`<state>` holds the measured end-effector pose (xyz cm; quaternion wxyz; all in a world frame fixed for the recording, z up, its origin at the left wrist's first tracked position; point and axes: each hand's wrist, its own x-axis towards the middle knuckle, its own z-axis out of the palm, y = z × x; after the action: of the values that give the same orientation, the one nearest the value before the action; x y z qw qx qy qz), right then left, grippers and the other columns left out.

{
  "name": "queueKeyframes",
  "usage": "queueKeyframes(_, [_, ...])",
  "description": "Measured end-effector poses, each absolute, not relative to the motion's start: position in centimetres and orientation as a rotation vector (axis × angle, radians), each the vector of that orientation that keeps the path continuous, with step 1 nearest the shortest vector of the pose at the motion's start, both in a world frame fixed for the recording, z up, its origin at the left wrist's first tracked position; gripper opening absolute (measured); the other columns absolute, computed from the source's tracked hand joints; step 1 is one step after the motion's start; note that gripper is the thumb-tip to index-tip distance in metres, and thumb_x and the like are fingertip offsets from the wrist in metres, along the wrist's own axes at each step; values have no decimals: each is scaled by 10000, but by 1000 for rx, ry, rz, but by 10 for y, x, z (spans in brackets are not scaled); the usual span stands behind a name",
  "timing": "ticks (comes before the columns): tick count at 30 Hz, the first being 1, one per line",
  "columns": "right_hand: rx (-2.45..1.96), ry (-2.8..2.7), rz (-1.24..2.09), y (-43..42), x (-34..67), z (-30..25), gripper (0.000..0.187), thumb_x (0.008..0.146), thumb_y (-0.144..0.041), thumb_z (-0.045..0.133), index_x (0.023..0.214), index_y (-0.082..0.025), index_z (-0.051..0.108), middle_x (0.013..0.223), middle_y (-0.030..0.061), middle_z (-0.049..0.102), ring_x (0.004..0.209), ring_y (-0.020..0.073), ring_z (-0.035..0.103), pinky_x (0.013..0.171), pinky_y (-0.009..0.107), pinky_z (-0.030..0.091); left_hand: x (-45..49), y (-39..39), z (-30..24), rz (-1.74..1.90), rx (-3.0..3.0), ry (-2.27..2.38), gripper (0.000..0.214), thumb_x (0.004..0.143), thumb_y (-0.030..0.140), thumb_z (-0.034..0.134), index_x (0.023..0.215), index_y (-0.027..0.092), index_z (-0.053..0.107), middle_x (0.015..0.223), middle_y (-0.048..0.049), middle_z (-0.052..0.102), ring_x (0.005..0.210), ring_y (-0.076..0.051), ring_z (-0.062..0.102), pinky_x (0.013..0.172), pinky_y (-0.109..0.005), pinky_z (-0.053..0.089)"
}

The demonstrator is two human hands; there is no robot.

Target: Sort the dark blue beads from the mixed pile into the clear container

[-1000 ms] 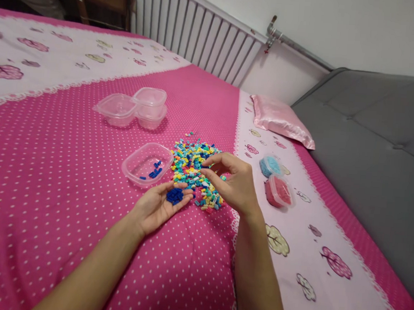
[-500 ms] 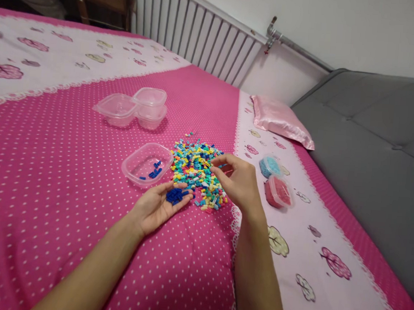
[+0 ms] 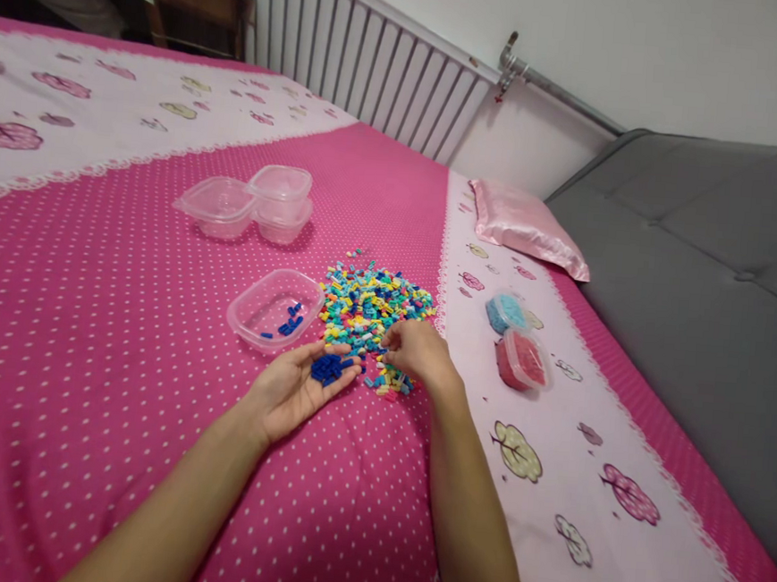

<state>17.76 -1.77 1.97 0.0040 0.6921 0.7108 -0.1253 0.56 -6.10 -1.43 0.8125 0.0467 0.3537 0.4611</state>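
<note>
Left hand (image 3: pixel 291 391): palm up, fingers extended, bearing a heap of small dark-blue plastic bricks (image 3: pixel 327 370). Right hand (image 3: pixel 420 352): fingers drawn narrow at a loose pile of small multicoloured plastic bricks (image 3: pixel 364 305); whether they grip a piece, cannot tell. Clear, rounded-square plastic tub (image 3: pixel 252 309): just left of the pile, some dark-blue bricks inside. Pink polka-dot cotton-like bedspread (image 3: pixel 123 324): beneath pile and tub.
</note>
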Motion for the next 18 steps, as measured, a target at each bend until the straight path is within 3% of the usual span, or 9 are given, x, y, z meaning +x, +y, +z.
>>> queueKeyframes(10, [2200, 2260, -388, -19, 179, 22, 100, 677, -215, 667, 765, -240, 707, 806, 15, 701, 753, 161, 633, 597, 222, 408, 6, -61, -15, 988, 111, 755, 253, 875, 140, 375, 788, 57, 597, 792, -130, 669, 822, -223, 673, 774, -305, 569])
queueKeyframes(18, [2372, 2646, -458, -22, 186, 31, 115, 719, -234, 640, 822, -198, 675, 715, -9, 673, 678, 130, 611, 638, 230, 441, 5, -61, -15, 982, 107, 746, 230, 874, 147, 383, 799, 73, 588, 815, -129, 668, 860, -230, 667, 776, -305, 569])
